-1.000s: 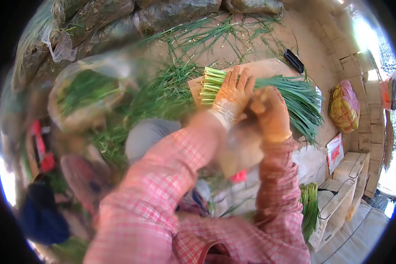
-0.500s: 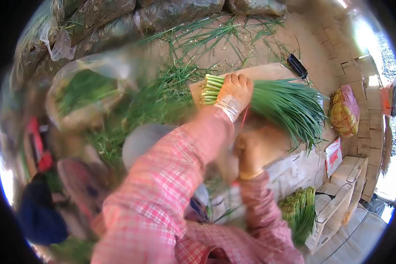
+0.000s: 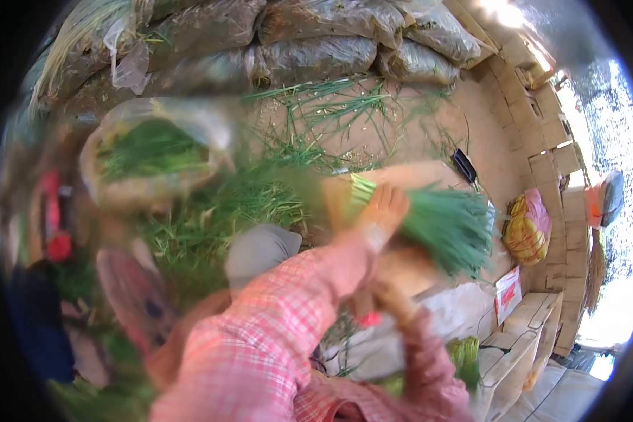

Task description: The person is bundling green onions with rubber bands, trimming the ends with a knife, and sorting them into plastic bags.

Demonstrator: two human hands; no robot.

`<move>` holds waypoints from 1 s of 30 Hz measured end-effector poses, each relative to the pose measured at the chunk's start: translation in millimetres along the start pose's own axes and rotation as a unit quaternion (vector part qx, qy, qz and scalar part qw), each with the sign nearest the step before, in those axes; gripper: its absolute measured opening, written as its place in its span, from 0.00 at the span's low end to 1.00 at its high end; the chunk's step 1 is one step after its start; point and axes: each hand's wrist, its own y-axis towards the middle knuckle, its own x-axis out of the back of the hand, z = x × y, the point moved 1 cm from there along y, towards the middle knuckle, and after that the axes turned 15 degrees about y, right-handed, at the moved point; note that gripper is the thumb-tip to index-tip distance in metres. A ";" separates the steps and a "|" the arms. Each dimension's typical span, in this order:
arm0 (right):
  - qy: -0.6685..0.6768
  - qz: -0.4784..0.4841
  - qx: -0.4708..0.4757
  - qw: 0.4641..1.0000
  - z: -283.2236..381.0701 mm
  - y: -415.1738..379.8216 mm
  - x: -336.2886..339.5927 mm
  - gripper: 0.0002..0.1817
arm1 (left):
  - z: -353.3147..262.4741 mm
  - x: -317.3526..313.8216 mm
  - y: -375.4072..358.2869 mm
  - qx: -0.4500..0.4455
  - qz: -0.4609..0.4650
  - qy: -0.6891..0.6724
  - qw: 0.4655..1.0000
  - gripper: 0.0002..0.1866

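Observation:
A bunch of long flat green leaves with pale cut stems, like garlic chives [image 3: 446, 221], lies across a cardboard sheet [image 3: 429, 172]. Near its stem end, my gloved left hand [image 3: 387, 211] has its fingers wrapped over the bunch. The leafy ends fan out to the right and look smeared. Lower down, close to my left forearm, my right hand [image 3: 390, 299] is blurred by motion, so its fingers cannot be read. Just beneath it shows a small red thing [image 3: 368, 320], too blurred to name.
Loose greens [image 3: 253, 200] cover the floor on the left, by a plastic-lined basket [image 3: 91, 165] of greens. Stuffed plastic sacks [image 3: 316, 60] line the back. A black object [image 3: 464, 166], a yellow-pink bag [image 3: 527, 228] and a wooden crate [image 3: 524, 327] are on the right.
The view has shifted, with more sacks showing at the back. My left hand stays on the bunch. The right hand has moved down, nearer my left forearm; the red strand by the bunch no longer shows.

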 end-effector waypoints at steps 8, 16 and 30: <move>-0.203 -0.283 0.164 0.923 37.0 96.2 143.6 0.12 | -47.6 113.9 -55.4 0.095 0.286 -0.524 0.796 0.16; -0.420 -0.051 0.129 0.897 -14.2 85.0 136.0 0.18 | -55.6 65.8 -36.1 0.393 0.200 -0.878 0.189 0.20; 0.062 -0.495 0.143 0.855 -15.9 -52.4 107.7 0.22 | 67.0 175.1 24.3 0.172 0.108 -0.830 0.520 0.33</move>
